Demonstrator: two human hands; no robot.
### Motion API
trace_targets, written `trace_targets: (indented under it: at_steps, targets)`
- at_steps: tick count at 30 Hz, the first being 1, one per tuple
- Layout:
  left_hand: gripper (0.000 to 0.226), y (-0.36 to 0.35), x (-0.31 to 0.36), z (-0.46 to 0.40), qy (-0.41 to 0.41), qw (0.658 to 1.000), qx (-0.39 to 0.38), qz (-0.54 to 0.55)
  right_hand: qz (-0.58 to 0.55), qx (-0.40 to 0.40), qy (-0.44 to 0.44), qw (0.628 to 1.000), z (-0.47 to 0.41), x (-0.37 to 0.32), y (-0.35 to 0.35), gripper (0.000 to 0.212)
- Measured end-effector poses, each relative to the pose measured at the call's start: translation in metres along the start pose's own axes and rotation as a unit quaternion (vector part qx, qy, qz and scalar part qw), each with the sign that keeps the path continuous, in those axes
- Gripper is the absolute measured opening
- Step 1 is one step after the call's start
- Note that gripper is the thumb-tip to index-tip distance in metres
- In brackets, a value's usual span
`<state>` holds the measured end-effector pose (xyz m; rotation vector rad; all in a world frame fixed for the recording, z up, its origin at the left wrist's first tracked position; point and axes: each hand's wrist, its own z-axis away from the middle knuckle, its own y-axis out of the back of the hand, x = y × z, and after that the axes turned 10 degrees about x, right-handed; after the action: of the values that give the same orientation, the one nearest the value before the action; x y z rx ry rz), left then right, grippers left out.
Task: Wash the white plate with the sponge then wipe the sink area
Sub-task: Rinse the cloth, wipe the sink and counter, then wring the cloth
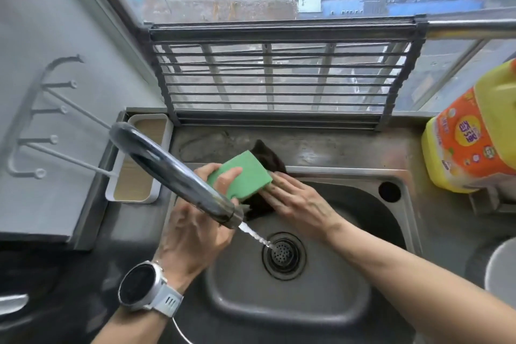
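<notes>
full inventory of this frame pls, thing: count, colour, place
sponge: 1, green, in left hand over sink's back edge
cloth: 1, dark, sink's back rim, under sponge
faucet: 1, chrome, running into drain
sink: 1, steel, centre
drain strainer: 1, dark, sink bottom
tray: 1, white, left of sink
rack: 1, grey, against window
detergent jug: 1, yellow, right counter
watch: 1, grey, left wrist
left hand: grips sponge
right hand: flat on cloth

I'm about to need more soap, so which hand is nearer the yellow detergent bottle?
Right. The right hand lies over the sink's back edge, toward the detergent bottle. The left hand, holding the green sponge, is farther left.
</notes>
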<state>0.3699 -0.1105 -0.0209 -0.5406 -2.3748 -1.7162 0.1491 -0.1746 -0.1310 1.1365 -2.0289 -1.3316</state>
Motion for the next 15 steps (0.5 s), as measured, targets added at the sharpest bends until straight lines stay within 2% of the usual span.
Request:
trace_targets:
  at_steps: [3, 7, 10, 15]
  targets:
    - [0.059, 0.001, 0.002, 0.019, 0.02, 0.998, -0.045, 0.03, 0.055, -0.02, -0.051, 0.997, 0.054, 0.024, 0.038, 0.05]
    - [0.05, 0.008, -0.001, 0.043, 0.084, 0.991, -0.092, 0.057, 0.085, 0.002, -0.13, 0.988, 0.084, 0.041, 0.062, 0.053]
    - [0.045, 0.02, -0.008, 0.063, 0.137, 0.983, -0.086, 0.087, 0.072, 0.014, -0.088, 0.993, 0.056, 0.025, 0.036, 0.053]
    - [0.05, 0.034, -0.024, 0.098, 0.199, 0.974, -0.082, 0.068, -0.031, 0.028, 0.024, 0.999, -0.061, -0.025, -0.031, 0.053]
